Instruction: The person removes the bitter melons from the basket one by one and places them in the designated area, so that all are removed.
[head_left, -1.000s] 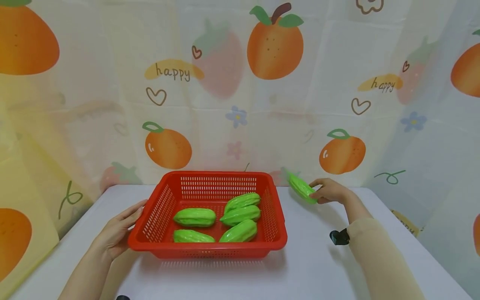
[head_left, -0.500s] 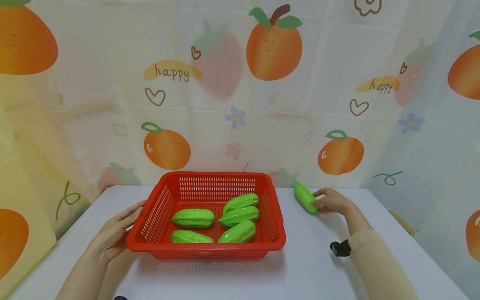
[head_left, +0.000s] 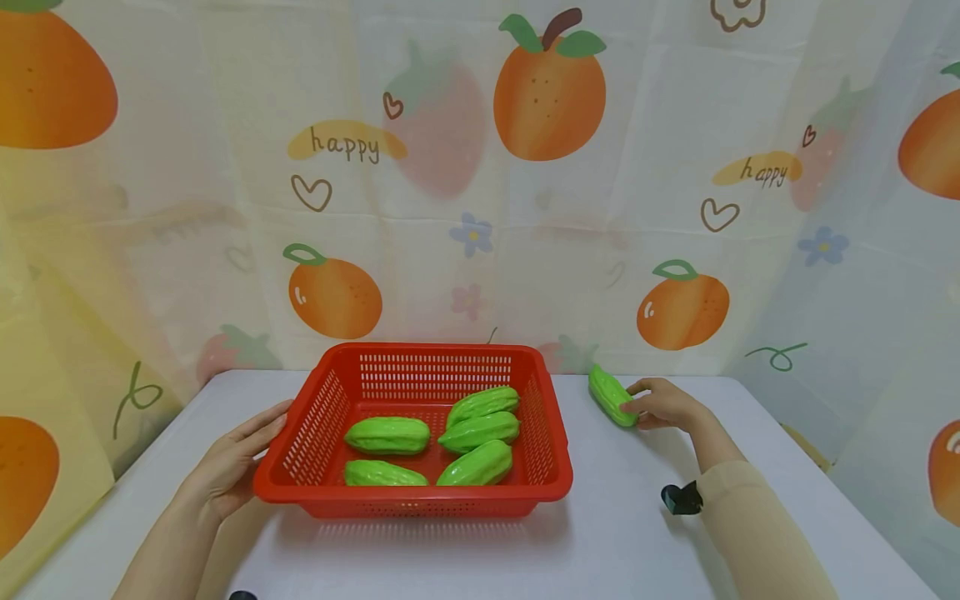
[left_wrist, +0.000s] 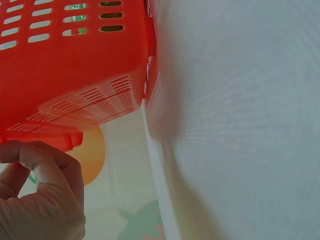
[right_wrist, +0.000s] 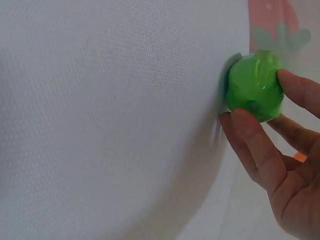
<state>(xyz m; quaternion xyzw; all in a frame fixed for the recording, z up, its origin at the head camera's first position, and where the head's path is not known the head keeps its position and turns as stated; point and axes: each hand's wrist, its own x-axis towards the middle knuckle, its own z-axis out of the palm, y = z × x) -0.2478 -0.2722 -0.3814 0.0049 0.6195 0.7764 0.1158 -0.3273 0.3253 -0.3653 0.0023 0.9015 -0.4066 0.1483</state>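
Observation:
A red plastic basket (head_left: 414, 492) with slotted walls stands on the table. My left hand (head_left: 232, 460) grips its left rim; in the left wrist view that hand (left_wrist: 47, 187) has its fingers bent at the rim, with the fingertips partly out of sight. Right of the basket, a green ridged bitter melon (head_left: 609, 395) lies on the table near its back edge. My right hand (head_left: 663, 403) holds the near end of it. In the right wrist view, thumb and fingers of the hand (right_wrist: 285, 165) pinch the bitter melon (right_wrist: 255, 86) end-on from around its sides.
Several more bitter melons (head_left: 387, 436) lie inside the basket, on its left and right sides. The white table (head_left: 420, 558) ends at a curtain (head_left: 555, 267) printed with fruit. A black object (head_left: 681, 499) sits at the right sleeve cuff.
My right hand has lowered the bitter melon from above the back of the table onto its surface, slightly nearer and to the right. Over the last half second almost nothing moves.

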